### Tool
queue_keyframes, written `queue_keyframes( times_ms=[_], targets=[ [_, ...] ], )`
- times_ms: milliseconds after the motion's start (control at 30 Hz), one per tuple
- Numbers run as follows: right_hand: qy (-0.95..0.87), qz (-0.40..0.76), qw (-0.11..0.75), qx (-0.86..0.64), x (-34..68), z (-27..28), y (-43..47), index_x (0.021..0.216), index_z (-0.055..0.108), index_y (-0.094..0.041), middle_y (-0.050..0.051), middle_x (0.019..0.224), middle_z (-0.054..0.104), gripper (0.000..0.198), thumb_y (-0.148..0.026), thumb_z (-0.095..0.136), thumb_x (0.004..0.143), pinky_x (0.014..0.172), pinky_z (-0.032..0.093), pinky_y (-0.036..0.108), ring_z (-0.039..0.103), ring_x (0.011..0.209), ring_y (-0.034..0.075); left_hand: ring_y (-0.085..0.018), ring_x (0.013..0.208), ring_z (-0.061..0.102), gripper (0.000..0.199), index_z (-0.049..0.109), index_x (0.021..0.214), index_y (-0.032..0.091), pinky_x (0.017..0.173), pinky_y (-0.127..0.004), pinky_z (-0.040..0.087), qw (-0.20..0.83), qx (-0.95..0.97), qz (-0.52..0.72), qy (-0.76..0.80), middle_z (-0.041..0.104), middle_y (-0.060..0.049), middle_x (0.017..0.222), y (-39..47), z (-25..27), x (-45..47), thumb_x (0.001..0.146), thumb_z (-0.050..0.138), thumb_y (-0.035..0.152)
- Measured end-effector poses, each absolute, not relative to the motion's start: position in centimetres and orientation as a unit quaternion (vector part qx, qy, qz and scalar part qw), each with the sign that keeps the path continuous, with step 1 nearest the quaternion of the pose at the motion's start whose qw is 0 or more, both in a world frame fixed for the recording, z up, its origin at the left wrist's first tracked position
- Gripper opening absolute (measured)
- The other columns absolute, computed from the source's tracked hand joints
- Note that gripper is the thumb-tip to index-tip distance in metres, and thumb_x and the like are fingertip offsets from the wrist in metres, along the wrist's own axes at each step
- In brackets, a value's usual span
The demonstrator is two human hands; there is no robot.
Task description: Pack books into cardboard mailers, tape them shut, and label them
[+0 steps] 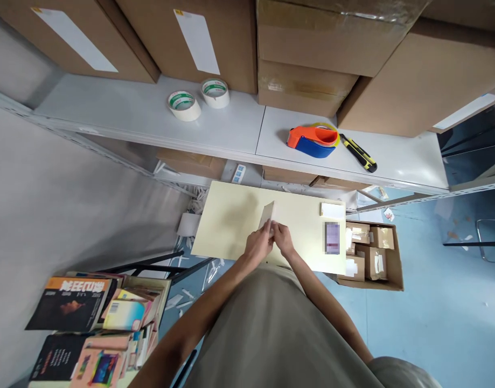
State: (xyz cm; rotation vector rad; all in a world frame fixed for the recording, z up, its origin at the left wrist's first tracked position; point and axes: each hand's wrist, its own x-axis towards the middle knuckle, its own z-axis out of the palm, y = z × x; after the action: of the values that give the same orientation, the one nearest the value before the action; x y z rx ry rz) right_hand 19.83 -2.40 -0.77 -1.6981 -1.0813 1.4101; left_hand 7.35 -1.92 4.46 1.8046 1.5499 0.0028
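Over the middle of the pale yellow tabletop, both my hands hold a slim pale book, tilted up on edge. My left hand is closed around its near left part. At the near right edge, my right hand pinches it with bent fingers close to the left ones. The fingers hide its lower end, and its cover cannot be read. To the right on the tabletop lie a white label pad and, below it, a flat purple item that is partly blurred out.
A grey shelf ahead bears cardboard boxes, two tape rolls, an orange-blue tape dispenser and a box cutter. Right of the table stands an open carton of small parcels. Books are piled at lower left.
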Motion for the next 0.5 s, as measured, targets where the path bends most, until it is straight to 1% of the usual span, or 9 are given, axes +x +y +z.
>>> queue_keyframes(
  times_ms=[67,133,167,200,267,333,400,467,500],
  targets=[
    [-0.406,0.531,0.360,-0.650,20.7,-0.5,-1.9,0.067,0.051,-0.026,0.000,0.061,0.054,0.068,-0.090,0.053,0.090,0.063,0.049,0.030,0.053,0.068,0.019,-0.040,0.127,0.075,0.075,0.053,0.164,0.018,0.109,-0.047,0.058,0.449,0.660,0.088,0.596,0.076,-0.020,0.140,-1.8,3.8,6.8,0.094,0.078,0.030],
    [-0.377,0.563,0.387,-0.625,21.9,0.1,-1.4,0.070,0.057,-0.025,0.000,0.064,0.057,0.068,-0.092,0.062,0.084,0.062,0.051,0.030,0.054,0.067,0.018,-0.039,0.129,0.074,0.076,0.061,0.157,0.021,0.108,-0.047,0.060,0.549,0.591,0.184,0.562,0.077,-0.017,0.138,-1.3,3.2,5.7,0.088,0.085,0.043],
    [-0.356,0.591,0.396,-0.606,22.6,0.5,-1.2,0.075,0.062,-0.024,0.000,0.067,0.062,0.068,-0.092,0.066,0.081,0.064,0.053,0.031,0.057,0.068,0.019,-0.039,0.133,0.072,0.075,0.064,0.153,0.021,0.109,-0.046,0.060,0.584,0.556,0.228,0.546,0.076,-0.017,0.141,-0.9,2.9,5.0,0.087,0.086,0.049],
    [-0.334,0.620,0.402,-0.585,23.3,1.0,-1.0,0.081,0.067,-0.023,0.001,0.071,0.067,0.069,-0.092,0.070,0.079,0.065,0.056,0.032,0.060,0.069,0.019,-0.038,0.138,0.068,0.074,0.066,0.150,0.021,0.111,-0.046,0.059,0.598,0.528,0.268,0.541,0.072,-0.017,0.147,-0.4,2.7,4.2,0.086,0.086,0.053],
    [-0.297,0.670,0.410,-0.544,24.7,2.0,-0.6,0.091,0.074,-0.022,0.004,0.081,0.075,0.069,-0.090,0.077,0.076,0.072,0.059,0.034,0.068,0.077,0.022,-0.038,0.151,0.057,0.079,0.065,0.150,0.022,0.118,-0.048,0.054,0.575,0.489,0.326,0.570,0.059,-0.018,0.163,0.6,2.7,2.5,0.084,0.087,0.058],
    [-0.270,0.701,0.420,-0.509,25.8,3.0,-0.4,0.096,0.077,-0.022,0.006,0.091,0.080,0.067,-0.086,0.081,0.077,0.079,0.061,0.036,0.073,0.087,0.025,-0.039,0.156,0.051,0.088,0.061,0.154,0.022,0.120,-0.048,0.052,0.552,0.448,0.355,0.607,0.052,-0.019,0.169,1.4,3.3,0.9,0.079,0.091,0.059],
    [-0.249,0.722,0.427,-0.485,26.4,3.7,-0.5,0.100,0.080,-0.022,0.008,0.098,0.083,0.065,-0.083,0.083,0.077,0.086,0.062,0.037,0.077,0.098,0.028,-0.039,0.147,0.060,0.090,0.063,0.152,0.021,0.113,-0.045,0.057,0.604,0.401,0.355,0.590,0.062,-0.020,0.159,1.9,4.3,-0.1,0.077,0.091,0.063],
    [-0.239,0.735,0.426,-0.470,26.5,4.2,-0.6,0.103,0.081,-0.023,0.008,0.101,0.085,0.066,-0.083,0.084,0.076,0.090,0.063,0.038,0.078,0.105,0.030,-0.035,0.129,0.071,0.081,0.071,0.141,0.019,0.100,-0.039,0.061,0.675,0.367,0.347,0.538,0.077,-0.016,0.137,1.9,5.6,-0.6,0.078,0.090,0.067],
    [-0.238,0.739,0.424,-0.466,26.5,4.3,-0.7,0.104,0.081,-0.023,0.008,0.101,0.085,0.066,-0.083,0.084,0.076,0.091,0.063,0.038,0.078,0.108,0.031,-0.033,0.121,0.075,0.075,0.074,0.135,0.019,0.094,-0.035,0.062,0.697,0.356,0.346,0.518,0.081,-0.012,0.125,1.7,6.2,-0.6,0.079,0.089,0.067]
  ],
)
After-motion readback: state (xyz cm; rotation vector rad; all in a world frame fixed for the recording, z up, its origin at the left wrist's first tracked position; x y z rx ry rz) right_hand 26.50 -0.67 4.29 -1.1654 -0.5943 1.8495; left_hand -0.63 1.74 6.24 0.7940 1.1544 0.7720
